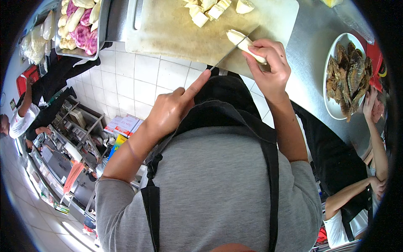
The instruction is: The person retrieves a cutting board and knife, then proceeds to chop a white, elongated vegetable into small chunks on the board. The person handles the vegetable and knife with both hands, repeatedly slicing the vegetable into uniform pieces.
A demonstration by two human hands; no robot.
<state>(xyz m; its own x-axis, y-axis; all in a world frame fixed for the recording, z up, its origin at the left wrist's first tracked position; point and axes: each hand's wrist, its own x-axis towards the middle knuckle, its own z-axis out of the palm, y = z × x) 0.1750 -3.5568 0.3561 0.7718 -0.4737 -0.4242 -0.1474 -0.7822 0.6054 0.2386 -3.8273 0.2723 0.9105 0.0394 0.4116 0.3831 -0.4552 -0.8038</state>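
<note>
My left hand grips a knife, its index finger stretched forward towards the blade; the handle is hidden in the hand. The thin blade lies across a peeled pale tuber near the front right of a worn white cutting board. My right hand holds the near end of this tuber between thumb and fingers, to the right of the blade. Several cut pale chunks sit at the board's far side, with a separate piece to their right.
A metal tray of pale and purple peeled tubers stands at the left. An oval white plate of browned whole fish is on the steel table at the right. A co-worker's hand is beside it. Other people stand at the far left.
</note>
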